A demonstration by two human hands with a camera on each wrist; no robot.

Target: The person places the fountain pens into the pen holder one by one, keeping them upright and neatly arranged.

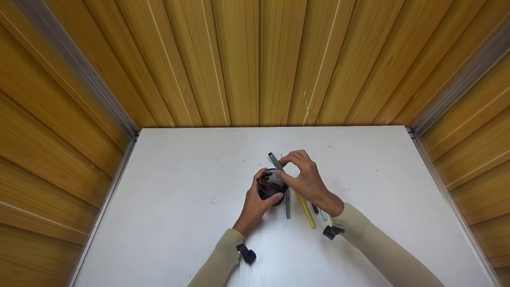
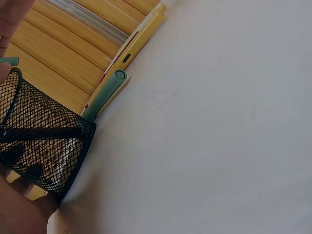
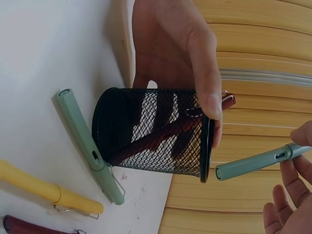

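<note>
A: What lies closest to the person?

B: Two beige sleeves reach onto a white table (image 1: 179, 191). Just beyond the right wrist, several pens lie side by side on the table: a yellow pen (image 1: 306, 210), a green pen (image 3: 90, 146) and a dark red pen (image 3: 29, 227).

A: And the hands?

B: The left hand (image 1: 255, 203) curls around a black mesh pen cup (image 1: 272, 187), thumb over its rim. The cup stands on the table near the middle and has a dark red pen (image 3: 161, 131) inside. The right hand (image 1: 305, 179) pinches a grey-green pen (image 1: 275, 160) by its upper end; the pen's lower tip sits right at the cup's rim.

A: What is behind?

B: Wooden wall panels (image 1: 259, 59) rise at the table's far edge.
</note>
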